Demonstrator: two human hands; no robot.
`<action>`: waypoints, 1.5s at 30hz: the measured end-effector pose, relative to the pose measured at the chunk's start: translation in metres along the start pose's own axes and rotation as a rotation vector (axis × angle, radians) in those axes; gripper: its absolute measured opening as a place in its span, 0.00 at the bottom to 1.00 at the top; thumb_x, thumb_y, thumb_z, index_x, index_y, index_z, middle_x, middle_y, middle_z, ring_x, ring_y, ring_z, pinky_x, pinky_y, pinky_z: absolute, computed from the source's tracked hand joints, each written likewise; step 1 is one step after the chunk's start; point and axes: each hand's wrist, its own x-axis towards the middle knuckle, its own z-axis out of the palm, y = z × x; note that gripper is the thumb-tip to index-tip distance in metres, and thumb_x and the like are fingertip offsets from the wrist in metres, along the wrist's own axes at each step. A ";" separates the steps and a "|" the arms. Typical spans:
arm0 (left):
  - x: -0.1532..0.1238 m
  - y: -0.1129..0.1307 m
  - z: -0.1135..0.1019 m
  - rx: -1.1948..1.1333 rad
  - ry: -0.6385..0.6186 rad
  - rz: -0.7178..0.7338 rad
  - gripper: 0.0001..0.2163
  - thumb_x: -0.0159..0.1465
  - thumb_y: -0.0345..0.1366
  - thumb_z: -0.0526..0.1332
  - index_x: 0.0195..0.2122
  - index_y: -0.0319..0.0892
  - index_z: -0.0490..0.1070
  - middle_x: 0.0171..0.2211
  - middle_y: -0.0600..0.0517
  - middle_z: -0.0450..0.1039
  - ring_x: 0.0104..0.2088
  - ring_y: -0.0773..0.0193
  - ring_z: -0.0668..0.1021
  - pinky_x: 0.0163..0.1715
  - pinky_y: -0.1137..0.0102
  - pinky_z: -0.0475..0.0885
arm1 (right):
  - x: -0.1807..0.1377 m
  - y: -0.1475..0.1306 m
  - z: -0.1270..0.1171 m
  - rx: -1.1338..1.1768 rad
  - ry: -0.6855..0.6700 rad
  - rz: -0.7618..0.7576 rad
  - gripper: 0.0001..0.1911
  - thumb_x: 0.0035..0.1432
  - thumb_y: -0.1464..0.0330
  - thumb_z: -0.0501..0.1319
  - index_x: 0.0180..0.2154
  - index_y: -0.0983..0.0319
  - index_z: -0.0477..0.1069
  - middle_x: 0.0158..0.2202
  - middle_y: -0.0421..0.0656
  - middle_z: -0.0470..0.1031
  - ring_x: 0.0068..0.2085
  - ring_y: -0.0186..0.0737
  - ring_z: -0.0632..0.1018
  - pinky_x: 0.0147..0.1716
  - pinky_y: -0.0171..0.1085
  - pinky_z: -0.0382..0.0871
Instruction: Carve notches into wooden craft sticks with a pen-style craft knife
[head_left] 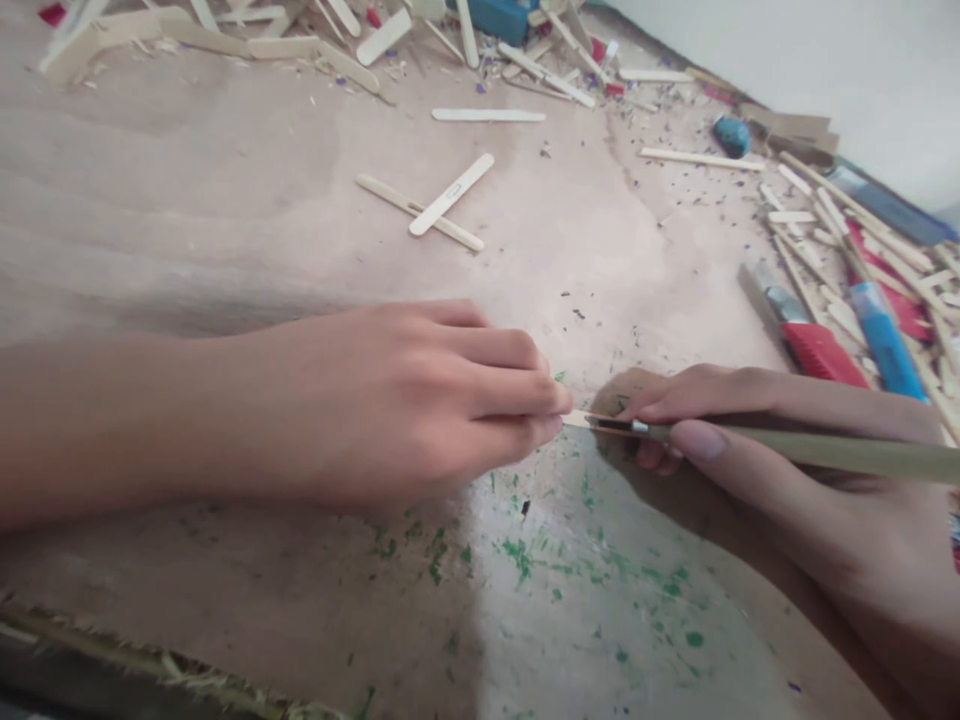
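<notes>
My left hand [442,390] is closed with its fingertips pressed on a pale wooden craft stick [576,419], whose end shows beyond them. My right hand [795,490] grips a slim tool with a long pale handle [825,450], a short silver collar and a narrow dark tip; I cannot tell if that tip is a blade. The tip lies over the stick's end, just right of my left fingertips. Ahead of my hands, one craft stick with an outline drawn on it [454,193] rests across a slotted stick [375,187].
A red utility knife [817,345] and a blue-handled tool [889,335] lie at the right among loose sticks. Farther back are a lone stick [487,116], a curved chain of sticks [120,35], a blue lump [732,136] and scattered scraps. Green paint marks [517,555] spot the table.
</notes>
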 end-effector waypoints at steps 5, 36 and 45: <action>0.001 0.001 -0.001 -0.003 0.009 -0.008 0.17 0.85 0.25 0.52 0.59 0.31 0.82 0.59 0.45 0.86 0.60 0.53 0.84 0.64 0.59 0.78 | 0.000 0.000 0.000 0.016 -0.022 -0.005 0.10 0.73 0.69 0.73 0.50 0.50 0.91 0.44 0.43 0.90 0.40 0.42 0.88 0.46 0.42 0.89; 0.001 0.001 -0.001 -0.011 -0.025 -0.023 0.18 0.85 0.24 0.51 0.60 0.34 0.82 0.60 0.44 0.86 0.61 0.55 0.83 0.63 0.59 0.78 | 0.001 -0.001 -0.001 0.013 -0.024 0.014 0.11 0.72 0.69 0.73 0.51 0.47 0.91 0.45 0.43 0.90 0.41 0.45 0.88 0.45 0.45 0.89; 0.001 0.002 -0.002 -0.010 -0.023 -0.023 0.18 0.85 0.25 0.51 0.61 0.34 0.81 0.61 0.47 0.85 0.61 0.55 0.83 0.67 0.60 0.75 | 0.000 -0.001 -0.001 0.001 -0.012 0.013 0.10 0.72 0.68 0.74 0.50 0.48 0.91 0.45 0.44 0.90 0.41 0.47 0.89 0.46 0.47 0.90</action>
